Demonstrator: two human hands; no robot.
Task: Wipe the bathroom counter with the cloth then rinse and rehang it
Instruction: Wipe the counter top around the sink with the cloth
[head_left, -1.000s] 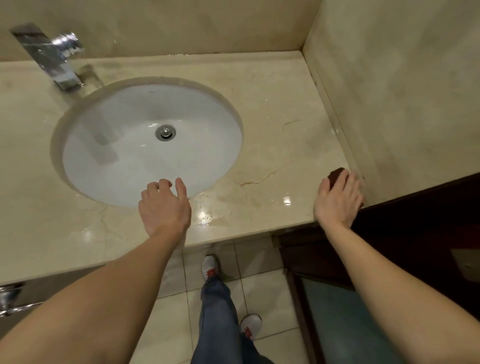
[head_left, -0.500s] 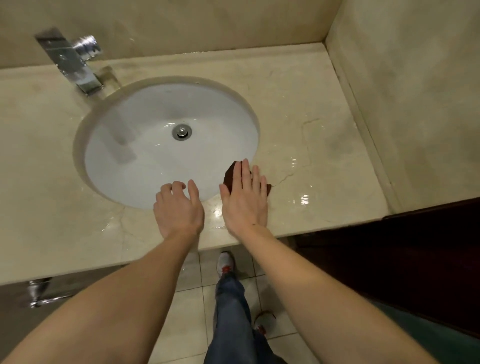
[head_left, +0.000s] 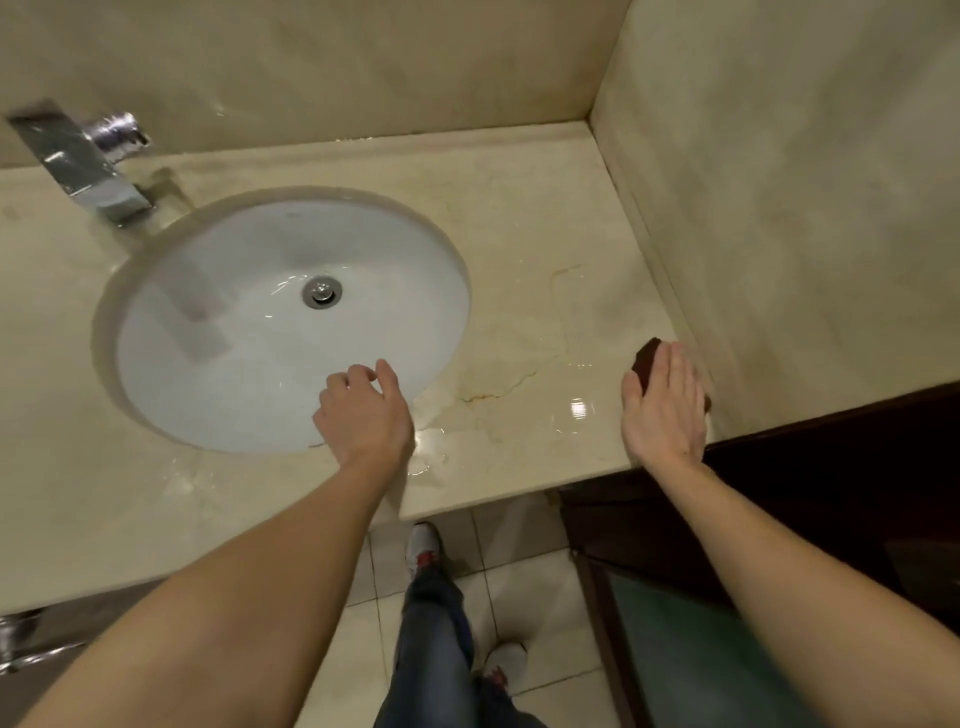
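Note:
A dark brown cloth (head_left: 645, 361) lies on the beige marble counter (head_left: 540, 218) near its right front corner, mostly hidden under my right hand (head_left: 665, 410). That hand presses flat on the cloth with straight fingers. My left hand (head_left: 363, 415) rests at the front rim of the white oval sink (head_left: 260, 332), fingers loosely curled and holding nothing. Wet sheen shows on the counter between the two hands.
A chrome faucet (head_left: 83, 161) juts out at the back left over the sink. A marble side wall (head_left: 805, 208) bounds the counter on the right. Dark wooden cabinet (head_left: 831, 493) stands below right. My legs and shoes are on the tiled floor (head_left: 524, 587).
My right hand has slid the cloth rightward from beside the sink rim to the counter's right front corner. The left hand has stayed at the sink's front rim.

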